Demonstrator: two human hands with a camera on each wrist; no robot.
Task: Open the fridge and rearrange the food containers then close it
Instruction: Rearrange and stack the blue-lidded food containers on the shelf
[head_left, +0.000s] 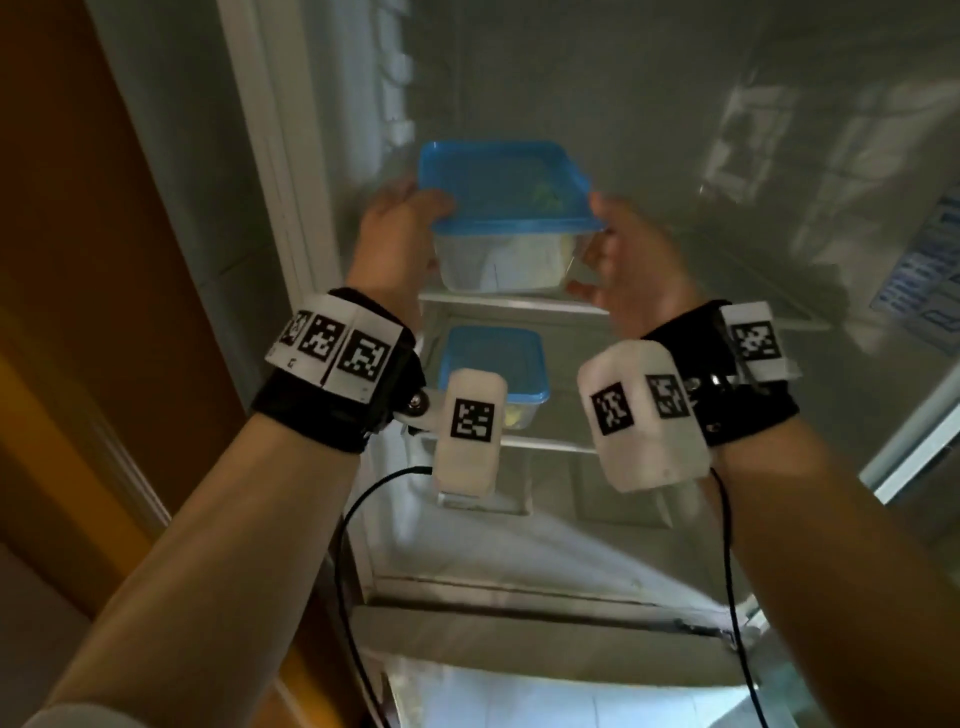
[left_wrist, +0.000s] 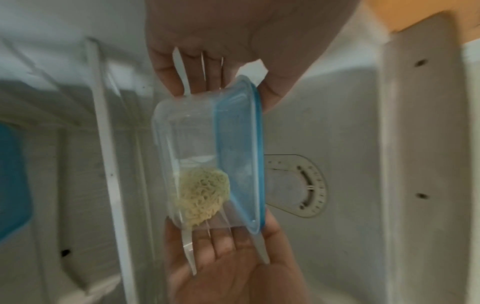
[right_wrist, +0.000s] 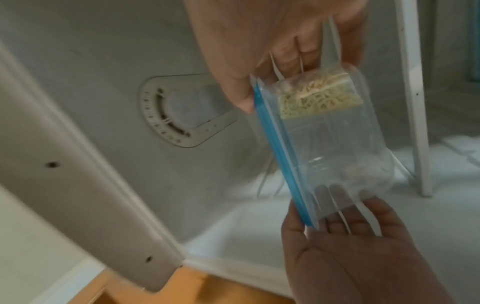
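Observation:
A clear food container with a blue lid (head_left: 504, 208) hangs just above the fridge's upper shelf (head_left: 519, 304), held level between both hands. My left hand (head_left: 400, 228) grips its left end, thumb on the lid and fingers against the clear wall. My right hand (head_left: 628, 260) grips the right end the same way. In the left wrist view the container (left_wrist: 207, 154) holds a clump of noodles (left_wrist: 202, 195) between my left hand (left_wrist: 221, 41) and right hand (left_wrist: 228, 257). The right wrist view shows the container (right_wrist: 324, 144) between my right hand (right_wrist: 272, 41) and left hand (right_wrist: 350, 246).
A second blue-lidded container (head_left: 493, 374) sits on the lower shelf (head_left: 545, 444). The open fridge door (head_left: 924, 270) stands at the right, a wooden cabinet (head_left: 78, 260) at the left. A thermostat dial (left_wrist: 298, 185) is set into the fridge wall beside the held container.

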